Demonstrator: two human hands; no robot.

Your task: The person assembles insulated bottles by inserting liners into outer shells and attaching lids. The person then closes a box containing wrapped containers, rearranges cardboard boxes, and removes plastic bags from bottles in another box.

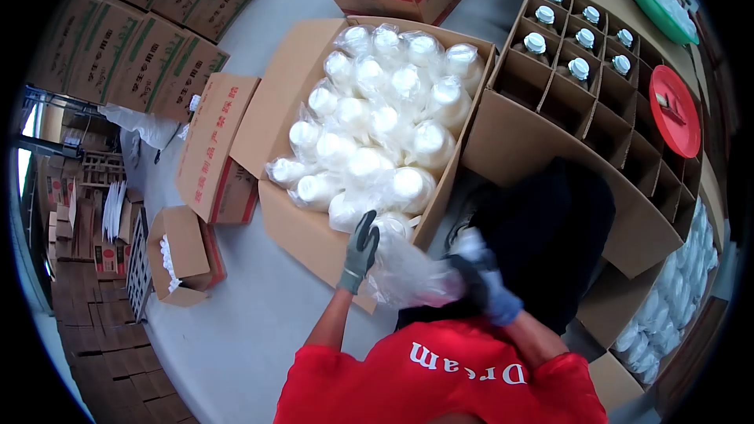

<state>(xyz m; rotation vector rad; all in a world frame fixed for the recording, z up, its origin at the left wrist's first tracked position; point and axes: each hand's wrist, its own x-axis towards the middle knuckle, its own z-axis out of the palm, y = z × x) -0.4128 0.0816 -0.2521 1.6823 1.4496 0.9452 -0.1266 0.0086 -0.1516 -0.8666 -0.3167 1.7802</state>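
My left hand [360, 254], in a grey-green glove, is at the front edge of an open carton [298, 220]. Its fingers are stretched out against the side of a clear plastic bag [408, 271]. The carton is filled with several white-topped bottles [367, 163] wrapped in clear plastic. At the bag's right end is my right hand [485, 283], gloved in blue and dark grey and smeared by motion. A blurred white shape shows just above it, and I cannot make out what its fingers hold.
On the right stands a divided carton [573, 129] with several white-capped bottles, a red plate [675, 110] and a green basin [664, 4]. A small carton [181, 255] of white pieces sits at left, near stacked boxes [133, 47]. Plastic-wrapped items [667, 306] fill another box at lower right.
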